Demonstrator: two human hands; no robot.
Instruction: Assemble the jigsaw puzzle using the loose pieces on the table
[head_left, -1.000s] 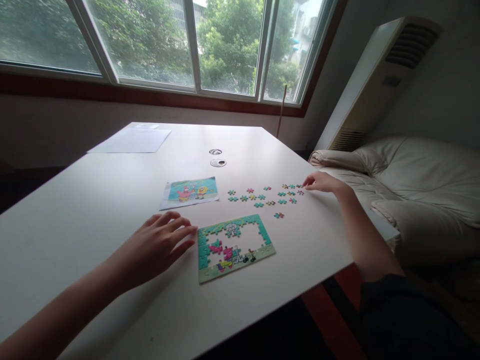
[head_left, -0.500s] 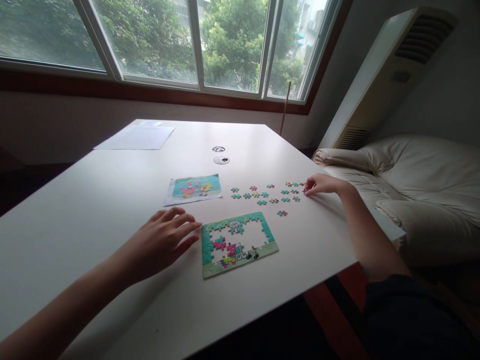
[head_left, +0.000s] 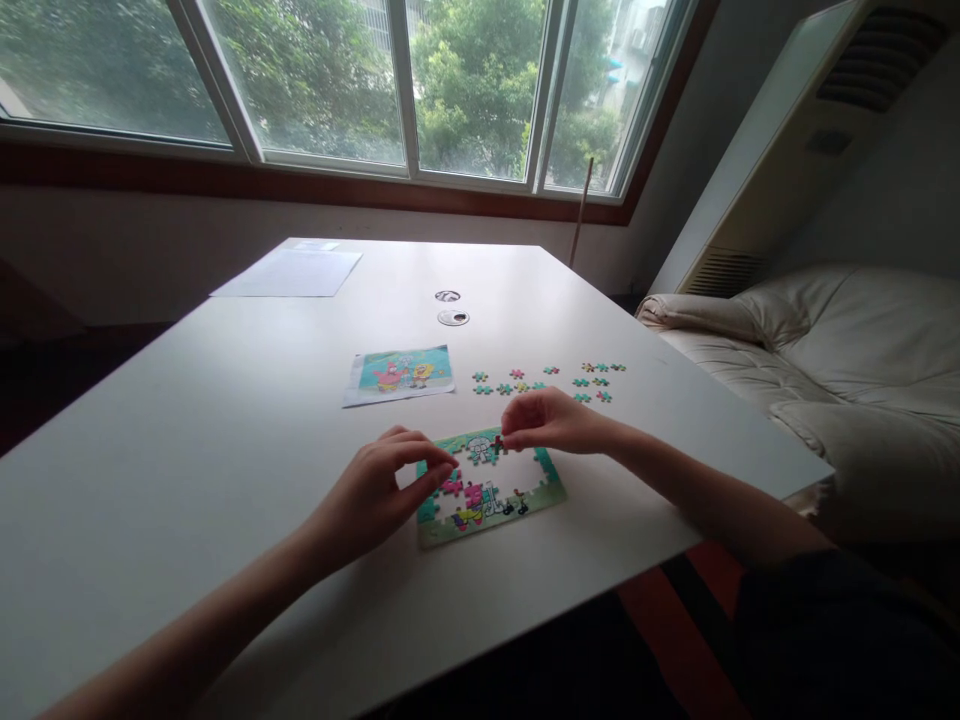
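A partly filled jigsaw puzzle point(head_left: 442, 533) with a green border lies on the white table, and bare white shows through its middle. Above its upper part, my right hand point(head_left: 551, 420) pinches a small dark and red puzzle piece point(head_left: 498, 443) beside the white-faced figure. My left hand point(head_left: 390, 485) reaches over the puzzle's left side, thumb and forefinger drawn together at the tips. Whether anything sits between those tips is hidden. Several loose puzzle pieces point(head_left: 581, 382) are spread behind my right hand, which covers some of them. A printed cartoon picture point(head_left: 405, 373) lies behind the puzzle.
Two round flat discs point(head_left: 453, 318) are farther back on the table point(head_left: 285, 350). White paper point(head_left: 289, 273) lies at the far left corner. A pale leather sofa point(head_left: 840, 340) stands beyond the table's right edge, and windows point(head_left: 480, 90) are behind.
My right hand has moved left from the loose pieces to above the puzzle, carrying a piece. My left hand has shifted right over the puzzle, its thumb and forefinger closing. The view has shifted slightly.
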